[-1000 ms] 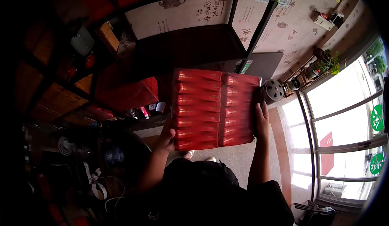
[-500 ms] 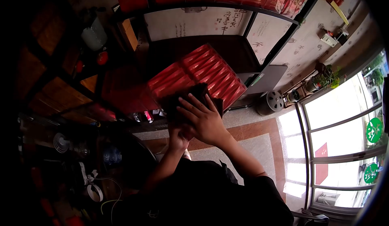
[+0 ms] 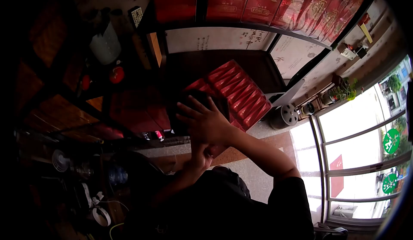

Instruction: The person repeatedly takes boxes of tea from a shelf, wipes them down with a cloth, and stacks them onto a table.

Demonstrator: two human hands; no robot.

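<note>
My right hand (image 3: 208,121) lies with fingers spread across the top of a dark, boxy object (image 3: 221,105) in front of my body. Under it, my left hand (image 3: 200,158) is closed, apparently supporting the object from below; most of its fingers are hidden. Shadow keeps the object's exact kind from showing. Just beyond it, a tray of shiny red packets (image 3: 241,91) sits at an angle by the dark shelf, packed in rows. The object and my right hand cover its near left corner.
Red gift bags (image 3: 264,3) line the shelf above. At left are a pale vase (image 3: 105,46) and a small red ornament (image 3: 116,74). A metal bin (image 3: 285,116) stands right of the shelf, near glass doors (image 3: 357,154). A white tape roll (image 3: 101,216) lies lower left.
My right hand has slid left over the dark object, its forearm now more level. More of the packets' right side shows. The camera view has shifted, lowering the shelf in frame.
</note>
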